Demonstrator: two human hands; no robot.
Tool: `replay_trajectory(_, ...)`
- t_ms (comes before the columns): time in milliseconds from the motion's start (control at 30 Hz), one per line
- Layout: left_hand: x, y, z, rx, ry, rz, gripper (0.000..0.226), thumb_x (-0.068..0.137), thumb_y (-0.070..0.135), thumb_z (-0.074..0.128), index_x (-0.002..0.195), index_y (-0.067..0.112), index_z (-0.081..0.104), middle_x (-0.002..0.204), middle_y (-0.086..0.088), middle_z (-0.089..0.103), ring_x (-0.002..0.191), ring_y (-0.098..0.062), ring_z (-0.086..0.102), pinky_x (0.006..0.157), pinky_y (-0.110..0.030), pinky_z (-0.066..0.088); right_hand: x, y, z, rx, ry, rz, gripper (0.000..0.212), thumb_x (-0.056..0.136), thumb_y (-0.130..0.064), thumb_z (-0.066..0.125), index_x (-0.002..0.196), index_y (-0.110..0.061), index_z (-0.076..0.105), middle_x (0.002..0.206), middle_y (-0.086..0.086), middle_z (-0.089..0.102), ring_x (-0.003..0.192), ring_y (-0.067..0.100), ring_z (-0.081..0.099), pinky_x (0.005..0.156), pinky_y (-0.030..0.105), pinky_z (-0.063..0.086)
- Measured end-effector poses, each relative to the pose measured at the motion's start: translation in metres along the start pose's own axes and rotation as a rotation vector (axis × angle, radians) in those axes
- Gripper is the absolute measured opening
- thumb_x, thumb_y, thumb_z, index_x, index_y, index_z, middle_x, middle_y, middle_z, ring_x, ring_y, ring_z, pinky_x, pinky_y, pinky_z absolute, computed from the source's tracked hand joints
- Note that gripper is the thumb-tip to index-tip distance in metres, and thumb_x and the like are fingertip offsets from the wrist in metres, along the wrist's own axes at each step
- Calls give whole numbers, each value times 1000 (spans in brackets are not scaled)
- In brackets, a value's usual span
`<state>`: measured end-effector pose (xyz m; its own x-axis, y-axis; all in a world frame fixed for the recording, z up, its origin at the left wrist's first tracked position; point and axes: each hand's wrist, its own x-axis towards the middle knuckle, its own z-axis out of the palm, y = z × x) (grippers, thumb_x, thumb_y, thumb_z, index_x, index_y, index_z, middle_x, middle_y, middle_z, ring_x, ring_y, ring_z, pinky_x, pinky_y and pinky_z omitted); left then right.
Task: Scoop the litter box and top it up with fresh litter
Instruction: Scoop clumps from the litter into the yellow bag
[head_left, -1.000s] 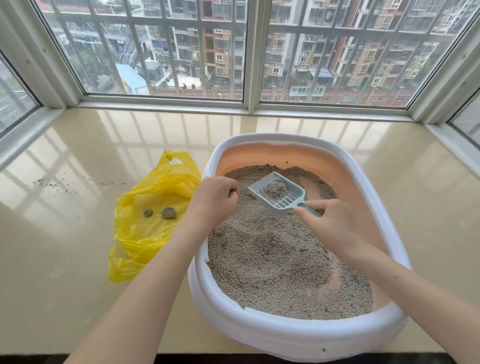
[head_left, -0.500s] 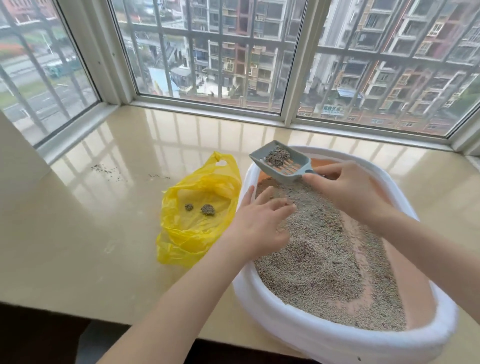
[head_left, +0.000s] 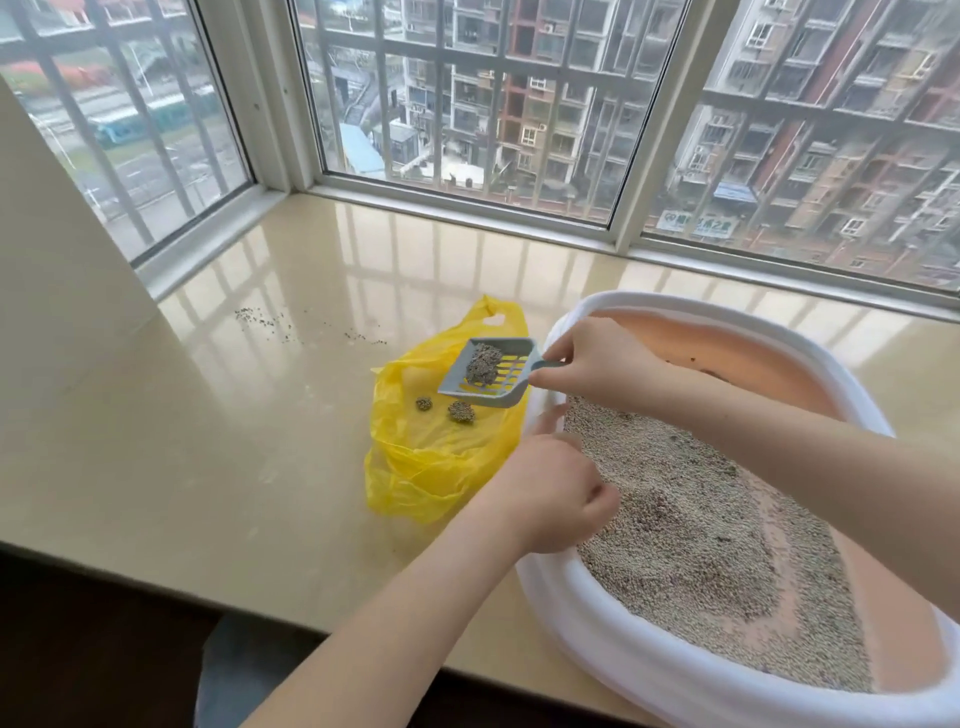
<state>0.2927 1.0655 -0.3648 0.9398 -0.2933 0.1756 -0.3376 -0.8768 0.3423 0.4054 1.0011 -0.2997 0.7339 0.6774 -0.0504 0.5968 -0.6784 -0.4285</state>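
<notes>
Head view: right hand (head_left: 597, 364) grips scoop (head_left: 485, 379) w/ clump (head_left: 483, 364) over yellow bag (head_left: 431, 462), frame center; left hand (head_left: 550, 493) loosely curled, empty, at litter box (head_left: 613, 649) rim.

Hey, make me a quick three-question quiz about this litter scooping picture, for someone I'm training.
1. True or false: the grey slotted plastic scoop is empty.
2. How many clumps already lie in the yellow plastic bag? A) none B) two C) five
3. Fill in: the right hand holds the scoop over the ____.

Key
1. False: it carries a grey litter clump.
2. B: two clumps.
3. The bag, left of the white oval litter box; the left hand rests at the box's rim.
</notes>
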Motion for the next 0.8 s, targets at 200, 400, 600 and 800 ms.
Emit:
replay_trajectory(200,-1,-2,4,-29,101,23,44,86,25,38,47,12,53,45,2,28,59,-17,30,118,-41,8,28,-16,17,-411,-31,-43,31,78,-20,57,53,-14,40,51,4,35,56,26,36,48,27,28)
replay_trajectory(400,1,-3,8,4,102,41,43,87,26,35,46,14,40,41,4,26,61,-17,31,118,-42,10,37,-33,21,-715,-40,-186,36,88,-18,49,56,-14,34,58,0,34,64,28,45,58,28,35)
replay_trajectory(600,1,-3,7,-16,82,28,45,89,26,36,46,12,41,41,5,28,64,-16,34,118,-43,9,39,-35,24,-948,-35,-277,21,91,-12,50,71,-15,45,68,-1,44,65,24,46,45,25,23)
replay_trajectory(800,1,-2,7,-15,81,31,44,89,26,36,47,15,43,42,4,28,63,-16,34,118,-42,11,28,-29,19,-855,33,-278,23,93,-14,48,70,-14,44,68,1,51,67,27,50,51,27,29)
